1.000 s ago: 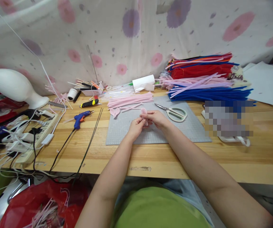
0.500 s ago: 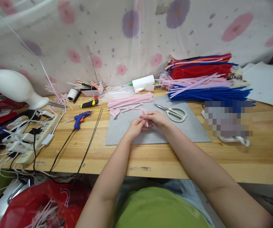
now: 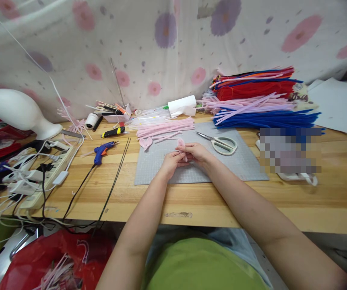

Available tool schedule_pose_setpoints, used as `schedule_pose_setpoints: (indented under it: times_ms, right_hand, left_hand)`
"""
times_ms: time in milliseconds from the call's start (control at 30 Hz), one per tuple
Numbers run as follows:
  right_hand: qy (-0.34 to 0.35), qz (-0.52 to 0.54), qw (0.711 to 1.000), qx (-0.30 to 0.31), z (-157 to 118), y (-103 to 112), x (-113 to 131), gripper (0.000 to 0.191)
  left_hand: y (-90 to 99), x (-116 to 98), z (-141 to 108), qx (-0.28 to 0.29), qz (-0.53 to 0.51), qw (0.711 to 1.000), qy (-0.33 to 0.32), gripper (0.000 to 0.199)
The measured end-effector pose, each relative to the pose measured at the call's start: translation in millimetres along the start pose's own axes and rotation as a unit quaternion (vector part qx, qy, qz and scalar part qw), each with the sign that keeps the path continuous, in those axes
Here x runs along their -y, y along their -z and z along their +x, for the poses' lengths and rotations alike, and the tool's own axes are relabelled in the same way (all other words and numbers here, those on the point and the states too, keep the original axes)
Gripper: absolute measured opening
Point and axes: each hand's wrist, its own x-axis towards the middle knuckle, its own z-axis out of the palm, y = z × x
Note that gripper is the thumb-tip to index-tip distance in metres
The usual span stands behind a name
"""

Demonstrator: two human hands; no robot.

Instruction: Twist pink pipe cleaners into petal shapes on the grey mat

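Note:
Above the grey cutting mat (image 3: 149,173), a bent pink pipe cleaner (image 3: 180,143) is pinched between both hands, with a rounded loop of it showing above the fingertips. My left hand (image 3: 172,161) is closed on it from the left, and my right hand (image 3: 197,152) grips it from the right. Fingers hide its lower part. Behind and left of the hands lies a finished-looking pink pipe cleaner piece (image 3: 145,143) with two pointed loops. Straight pink pipe cleaners (image 3: 166,128) are piled at the mat's back edge. Scissors (image 3: 223,145) with pale handles rest right of my hands.
A blue glue gun (image 3: 102,152), thin dark rods (image 3: 116,175) and a yellow-black cutter (image 3: 113,132) lie left of the mat. A power strip (image 3: 51,173) with tangled cords is farther left. Blue pipe cleaners (image 3: 267,120) are stacked behind right; a red bag (image 3: 25,266) hangs below.
The pink pipe cleaner has turned slightly between my fingers, and its upper loop now tips a little left. Both hands have shifted only slightly.

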Motion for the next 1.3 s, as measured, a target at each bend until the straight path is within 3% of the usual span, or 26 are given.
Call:
schedule_pose_setpoints:
  times_ms: [100,200,333,467,733,933,1067,1167,1300]
  right_hand:
    - [0.022,-0.029,0.999,0.005,2.2,-1.2,-2.2,0.035]
    - [0.109,-0.089,0.99,-0.025,4.5,0.1,-2.9,0.035]
    - [0.225,-0.255,0.931,-0.136,1.9,1.8,-3.4,0.031]
    - [0.223,-0.406,0.879,-0.11,-4.7,-2.5,-6.6,0.027]
    - [0.223,-0.515,0.819,-0.12,-11.5,-9.9,-3.4,0.018]
    - [0.253,-0.453,0.848,-0.104,-10.9,-3.7,0.6,0.016]
    - [0.248,-0.334,0.904,-0.103,-6.2,3.9,4.5,0.022]
    - [0.172,-0.253,0.952,-0.02,-5.7,6.9,6.0,0.03]
    - [0.089,-0.177,0.979,0.039,-8.9,6.5,6.2,0.034]
  left_hand:
    - [-1.4,-2.2,-0.2,-0.038,-0.007,0.999,0.0,0.015]
    - [-0.6,-4.9,0.6,-0.091,-0.035,0.995,-0.016,0.014]
    - [4.0,-7.6,2.3,-0.148,-0.07,0.984,-0.073,0.015]
    - [6.3,-7.7,2.8,-0.161,-0.07,0.979,-0.1,0.017]
    - [3.1,-8.3,1.3,-0.161,-0.061,0.981,-0.093,0.019]
    - [8.2,-13.8,-0.1,-0.148,-0.036,0.986,-0.069,0.02]
    - [13.4,-13.4,-2.0,-0.039,0.015,0.999,-0.007,0.023]
    - [13.9,-10.5,-3.6,0.052,0.054,0.997,0.02,0.026]
    - [11.8,-8.6,-5.4,0.083,0.06,0.994,0.035,0.026]
